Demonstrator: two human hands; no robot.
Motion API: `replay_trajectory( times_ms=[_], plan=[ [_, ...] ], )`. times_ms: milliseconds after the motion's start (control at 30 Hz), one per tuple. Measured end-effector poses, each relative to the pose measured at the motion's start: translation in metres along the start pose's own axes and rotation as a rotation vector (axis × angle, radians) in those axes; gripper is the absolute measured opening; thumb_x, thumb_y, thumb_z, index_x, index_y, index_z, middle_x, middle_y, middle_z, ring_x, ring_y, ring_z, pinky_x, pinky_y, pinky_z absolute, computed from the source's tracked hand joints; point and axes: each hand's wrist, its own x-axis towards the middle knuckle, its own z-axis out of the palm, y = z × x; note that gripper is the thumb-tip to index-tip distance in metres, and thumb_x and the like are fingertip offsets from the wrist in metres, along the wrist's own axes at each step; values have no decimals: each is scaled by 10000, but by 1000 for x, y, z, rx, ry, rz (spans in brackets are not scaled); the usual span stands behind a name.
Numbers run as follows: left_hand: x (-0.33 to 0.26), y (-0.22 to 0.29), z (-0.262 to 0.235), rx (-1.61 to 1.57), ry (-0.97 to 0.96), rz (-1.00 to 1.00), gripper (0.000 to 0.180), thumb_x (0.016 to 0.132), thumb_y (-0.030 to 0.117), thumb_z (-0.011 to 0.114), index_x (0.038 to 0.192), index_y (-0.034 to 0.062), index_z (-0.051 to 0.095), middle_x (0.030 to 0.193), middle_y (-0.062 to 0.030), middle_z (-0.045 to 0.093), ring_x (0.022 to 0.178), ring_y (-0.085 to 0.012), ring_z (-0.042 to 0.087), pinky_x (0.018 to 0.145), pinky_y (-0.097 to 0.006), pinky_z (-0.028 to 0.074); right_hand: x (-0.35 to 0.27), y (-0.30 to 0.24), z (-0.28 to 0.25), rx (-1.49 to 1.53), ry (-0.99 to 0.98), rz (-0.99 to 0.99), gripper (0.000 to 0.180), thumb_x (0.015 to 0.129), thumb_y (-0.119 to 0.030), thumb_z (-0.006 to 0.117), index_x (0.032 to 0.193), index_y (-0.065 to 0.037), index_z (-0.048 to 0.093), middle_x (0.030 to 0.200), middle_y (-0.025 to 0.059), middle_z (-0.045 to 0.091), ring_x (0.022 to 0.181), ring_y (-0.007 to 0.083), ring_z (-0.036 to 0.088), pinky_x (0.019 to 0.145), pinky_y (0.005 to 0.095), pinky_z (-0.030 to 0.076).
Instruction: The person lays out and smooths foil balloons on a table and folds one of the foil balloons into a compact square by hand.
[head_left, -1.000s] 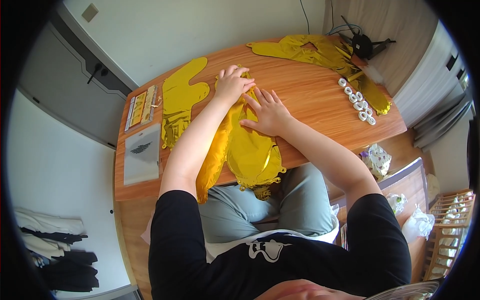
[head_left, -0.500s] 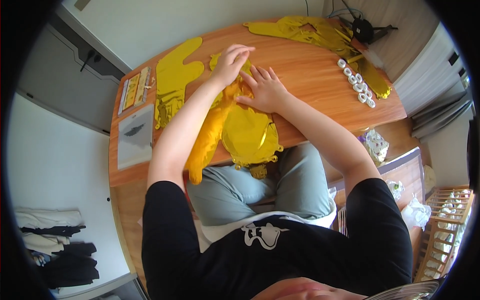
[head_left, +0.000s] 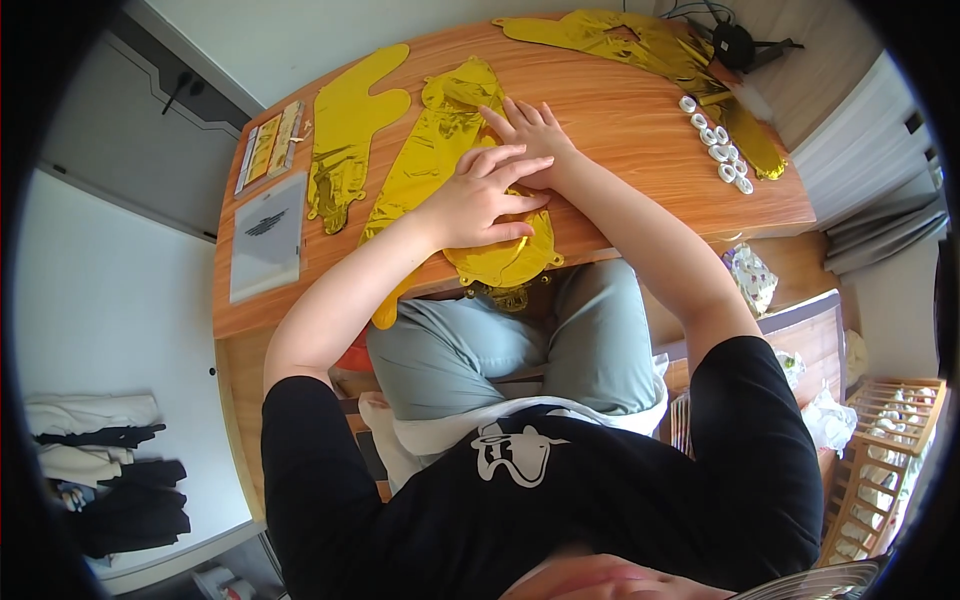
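Foil piece [head_left: 430, 145], gold, lies on table [head_left: 620, 130] at 12 o'clock. Left hand [head_left: 487, 200] palm-down over it, fingers loosely parted toward 2 o'clock, gripping nothing; right hand [head_left: 535, 142], flat, fingers spread toward 11 o'clock, rests at foil's 3 o'clock edge, likewise ungripped.

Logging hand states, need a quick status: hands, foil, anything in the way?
Left hand open over gold foil piece; right hand open beside it. Foil overhangs table edge. Left hand partly covers foil and right hand.
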Motion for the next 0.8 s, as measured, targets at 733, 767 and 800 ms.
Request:
replay_trajectory(
  times_ms=[733,767,800],
  plan=[
    [-71,-15,-44,-58,-136,-442,374,889,398,778,1248,293,772,1047,-10,586,1109,-194,566,1090,-443,327,-3,0,5,92,155,40,977,931,-846,354,1652,-192,270,1648,249,324,1546,382,277,1256,570,155],
    [-69,-16,-44,-55,-136,-441,374,889,398,778,1248,293,772,1047,-10,586,1109,-194,566,1090,-443,327,-3,-1,4,92,158,40,977,931,-846,354,1652,-192,270,1648,249,324,1546,382,277,1256,570,155],
    [-66,-18,-45,-74,-137,-427,355,882,400,783,1217,283,786,1052,-12,597,1083,-196,585,1057,-431,365,-3,-1,3,99,154,43,976,931,-846,355,1652,-194,269,1649,249,321,1548,381,273,1257,572,150]
  ],
)
